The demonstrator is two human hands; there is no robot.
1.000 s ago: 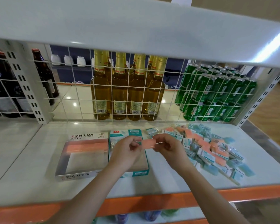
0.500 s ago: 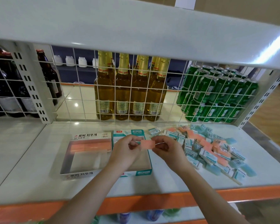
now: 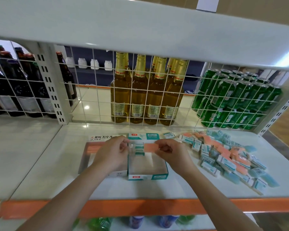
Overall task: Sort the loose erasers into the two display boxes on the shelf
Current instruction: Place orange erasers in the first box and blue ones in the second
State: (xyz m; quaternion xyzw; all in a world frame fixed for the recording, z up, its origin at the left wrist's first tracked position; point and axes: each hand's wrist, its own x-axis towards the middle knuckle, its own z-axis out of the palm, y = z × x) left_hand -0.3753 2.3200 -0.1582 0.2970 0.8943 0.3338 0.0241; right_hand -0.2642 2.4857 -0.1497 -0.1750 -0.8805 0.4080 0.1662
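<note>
Orange eraser (image 3: 150, 147) held level above teal box (image 3: 148, 176); loose pile (image 3: 230, 157) right; white box (image 3: 88, 157) left.

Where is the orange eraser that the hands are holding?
In the head view, the orange eraser sits mid-frame, pinched between the left hand and right hand, just above the teal display box.

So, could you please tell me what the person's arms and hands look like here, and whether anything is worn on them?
Both forearms come in bare from the bottom edge of the head view. No sleeve, glove, watch, bracelet or ring shows on the left hand or the right hand. Fingernail detail is too blurred to tell.
</note>
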